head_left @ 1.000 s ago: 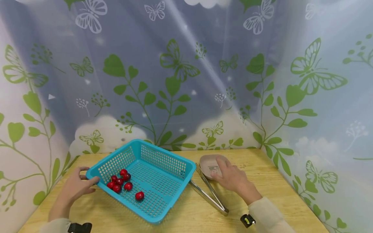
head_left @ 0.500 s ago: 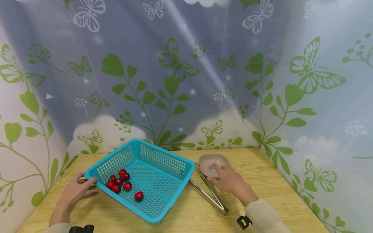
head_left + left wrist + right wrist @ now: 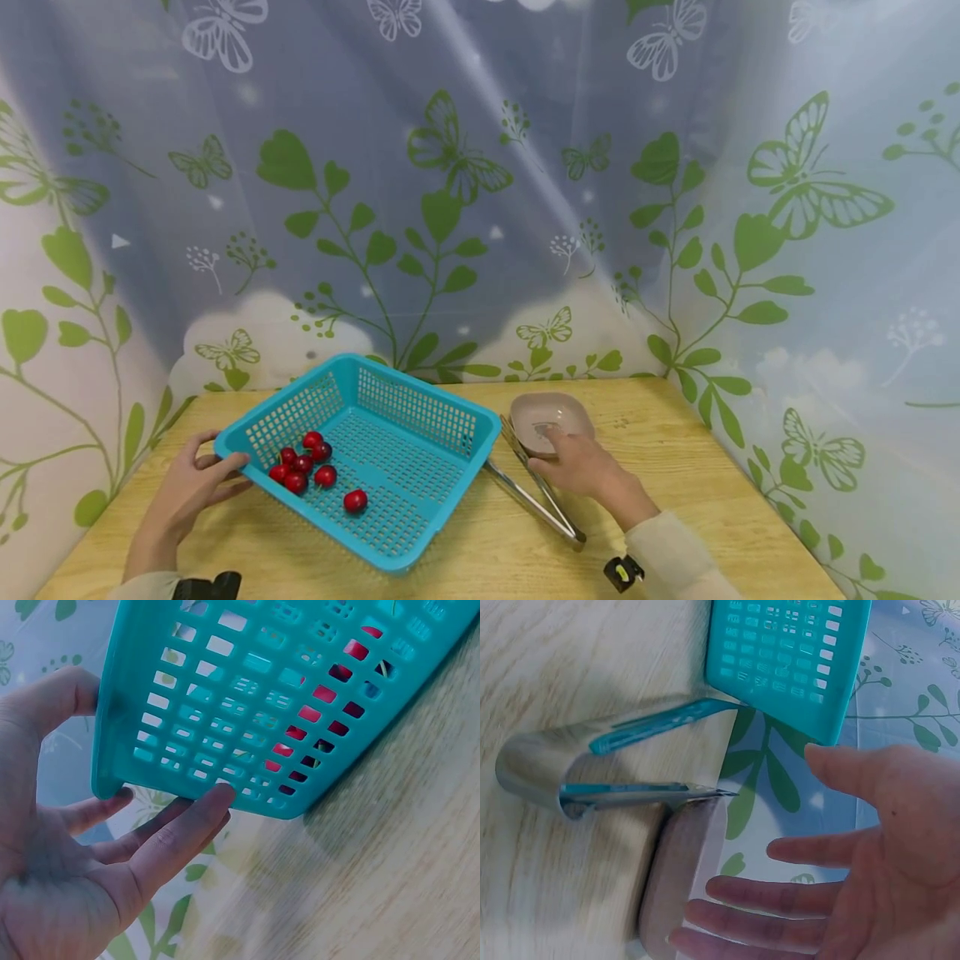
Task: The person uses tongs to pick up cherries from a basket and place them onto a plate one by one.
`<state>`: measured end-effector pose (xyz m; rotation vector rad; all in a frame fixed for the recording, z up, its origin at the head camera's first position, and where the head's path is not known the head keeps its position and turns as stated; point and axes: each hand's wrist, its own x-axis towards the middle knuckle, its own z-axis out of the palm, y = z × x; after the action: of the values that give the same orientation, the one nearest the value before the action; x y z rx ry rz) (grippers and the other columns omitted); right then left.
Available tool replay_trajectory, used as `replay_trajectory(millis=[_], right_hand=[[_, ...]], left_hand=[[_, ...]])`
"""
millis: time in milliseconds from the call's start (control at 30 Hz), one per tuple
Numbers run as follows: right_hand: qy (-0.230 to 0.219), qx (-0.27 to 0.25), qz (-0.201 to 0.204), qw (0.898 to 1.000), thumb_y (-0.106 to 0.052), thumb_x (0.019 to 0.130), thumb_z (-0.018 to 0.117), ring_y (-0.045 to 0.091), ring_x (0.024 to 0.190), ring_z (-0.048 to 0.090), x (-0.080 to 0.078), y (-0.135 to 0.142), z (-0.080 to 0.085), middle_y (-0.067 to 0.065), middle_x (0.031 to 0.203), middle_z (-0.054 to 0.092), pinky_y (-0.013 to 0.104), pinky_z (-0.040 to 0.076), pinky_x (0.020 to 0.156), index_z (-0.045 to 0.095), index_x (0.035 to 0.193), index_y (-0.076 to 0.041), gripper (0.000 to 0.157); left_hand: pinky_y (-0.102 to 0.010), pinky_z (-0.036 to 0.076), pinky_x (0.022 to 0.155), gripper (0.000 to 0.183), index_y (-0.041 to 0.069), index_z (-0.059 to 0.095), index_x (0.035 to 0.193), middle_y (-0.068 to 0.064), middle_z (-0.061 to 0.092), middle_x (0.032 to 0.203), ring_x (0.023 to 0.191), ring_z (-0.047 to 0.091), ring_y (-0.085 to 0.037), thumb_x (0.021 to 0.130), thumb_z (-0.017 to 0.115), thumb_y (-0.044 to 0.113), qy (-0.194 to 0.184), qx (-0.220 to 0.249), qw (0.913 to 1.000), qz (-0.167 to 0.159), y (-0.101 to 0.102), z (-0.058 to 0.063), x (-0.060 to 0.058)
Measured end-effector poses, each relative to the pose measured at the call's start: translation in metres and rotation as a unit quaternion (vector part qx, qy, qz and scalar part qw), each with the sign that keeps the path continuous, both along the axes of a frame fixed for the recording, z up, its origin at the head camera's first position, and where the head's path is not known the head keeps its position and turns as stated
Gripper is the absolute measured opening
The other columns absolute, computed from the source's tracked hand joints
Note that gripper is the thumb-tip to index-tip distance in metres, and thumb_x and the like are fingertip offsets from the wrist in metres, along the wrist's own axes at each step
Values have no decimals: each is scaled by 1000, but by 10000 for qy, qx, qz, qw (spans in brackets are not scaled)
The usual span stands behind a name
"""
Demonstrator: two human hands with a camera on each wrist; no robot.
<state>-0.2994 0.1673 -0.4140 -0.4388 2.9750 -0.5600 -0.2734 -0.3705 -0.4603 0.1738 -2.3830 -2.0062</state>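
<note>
A blue perforated plastic basket [image 3: 390, 454] sits on the table, with several dark red cherries [image 3: 296, 482] gathered at its left side and one apart near the front. My left hand [image 3: 178, 493] grips the basket's left corner, thumb over the rim and fingers against the outer wall. Right of the basket stands a small pinkish-beige bowl [image 3: 555, 406]. Over the bowl's near edge hovers my right hand [image 3: 588, 468], its fingers extended and holding nothing in the right wrist view. Metal tongs [image 3: 542, 505] lie between basket and bowl, hinge end toward me.
The wood-grain table [image 3: 697, 500] ends at a printed curtain [image 3: 450, 250] with butterflies and leaves, which encloses the back and both sides. The tongs' tips lie close beside the bowl's left edge.
My right hand has drawn slightly back and left from the bowl, uncovering more of it. The left hand stays at the basket corner. The basket, cherries and tongs keep their places.
</note>
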Motion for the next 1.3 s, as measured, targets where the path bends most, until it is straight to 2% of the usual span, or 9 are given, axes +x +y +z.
replay_trajectory(millis=[167, 233, 300, 367, 400, 467, 667, 900, 1300], right_hand=[[0, -48, -51, 10000, -39, 97, 70, 46, 134, 55, -3, -5, -6, 28, 145, 57, 61, 50, 113, 51, 145, 6, 68], [20, -22, -27, 10000, -39, 95, 73, 41, 115, 66, -5, -9, -11, 26, 127, 68, 54, 59, 99, 62, 129, 8, 59], [-19, -31, -3, 10000, -38, 93, 75, 30, 85, 69, -6, -12, -15, 18, 97, 72, 42, 62, 74, 68, 105, 6, 47], [-56, -56, 26, 10000, -37, 91, 77, 19, 62, 55, -7, -16, -19, 7, 71, 62, 31, 50, 54, 64, 82, -2, 39], [-113, -98, -3, 9999, -37, 90, 78, 16, 56, 47, -7, -17, -21, 3, 64, 55, 28, 43, 49, 60, 75, -6, 38], [-177, -135, -74, 9997, -36, 88, 80, 13, 52, 42, -7, -20, -24, -1, 59, 49, 24, 38, 45, 55, 69, -11, 40], [-160, 68, -261, 9995, -36, 82, 85, 17, 60, 45, -10, -29, -30, 0, 66, 47, 28, 40, 50, 53, 73, -11, 42], [229, 465, -242, 9984, -42, 74, 90, 18, 62, 47, -15, -36, -39, -1, 66, 48, 31, 42, 50, 53, 71, -13, 48], [213, 351, -154, 9990, -32, 75, 89, 16, 59, 44, -16, -34, -43, 0, 66, 48, 27, 36, 47, 56, 79, -10, 40]], left_hand=[[-38, 68, 90, 88, -3, 1, 160, -6, 62, 110, 87, 71, -4, 102, 64, 17, 20, -70, 9999, 128, 2, -2, 0], [-38, 68, 90, 88, -2, 0, 161, -10, 59, 114, 87, 70, -3, 102, 63, 19, -3, -148, 9997, 180, 3, -3, -1], [-38, 68, 90, 89, -2, -1, 161, -13, 57, 117, 87, 69, -2, 103, 62, 20, -12, -234, 9995, 208, 3, -4, -2], [-37, 68, 90, 88, -3, -1, 161, -14, 57, 117, 87, 68, -2, 103, 62, 20, -2, -289, 9993, 218, 3, -5, -3], [-36, 68, 90, 88, -3, -1, 161, -14, 57, 117, 87, 68, -2, 103, 61, 19, 13, -327, 9992, 220, 3, -5, -3], [-35, 68, 89, 87, -4, 0, 160, -15, 57, 116, 87, 68, -2, 103, 61, 19, 46, -376, 9991, 211, 4, -5, -3], [-37, 68, 89, 86, -5, -1, 160, -24, 53, 124, 87, 68, -2, 104, 59, 19, 75, -478, 9986, 211, 4, -6, -3], [-36, 68, 89, 85, -6, -1, 160, -29, 48, 131, 88, 67, -1, 104, 58, 20, 118, -560, 9982, 200, 4, -6, -5], [-37, 67, 92, 82, -6, -1, 159, -34, 44, 137, 89, 65, 2, 105, 55, 20, 12, -646, 9977, 199, 7, -2, -5]])
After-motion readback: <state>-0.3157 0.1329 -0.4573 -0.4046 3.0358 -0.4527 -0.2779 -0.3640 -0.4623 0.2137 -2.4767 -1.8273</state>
